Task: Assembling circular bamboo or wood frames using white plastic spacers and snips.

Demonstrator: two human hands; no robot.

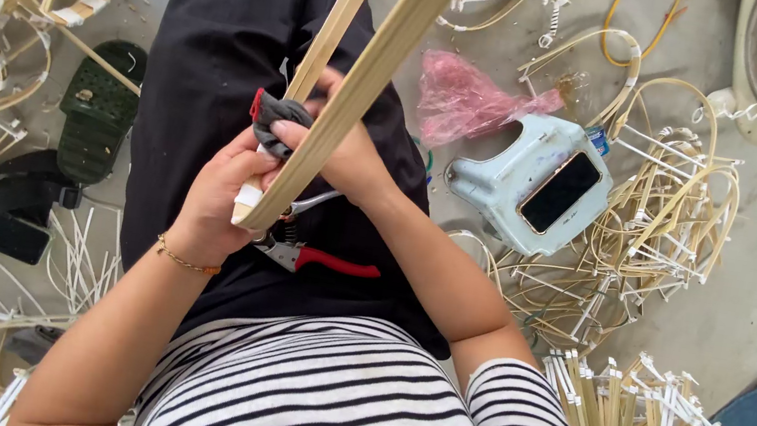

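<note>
Pruning shears (315, 259) on lap, stool (530, 181) right.

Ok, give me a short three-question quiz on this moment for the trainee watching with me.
1. True or false: the left hand grips the lower end of the bamboo strips.
2. What lies on the lap under the hands? A) red-handled pruning shears B) a hammer C) a paintbrush
3. What rests on top of the pale blue stool to the right?

Key
1. True; the right hand holds them beside it, with a dark cloth.
2. A
3. A phone, screen dark.
</note>
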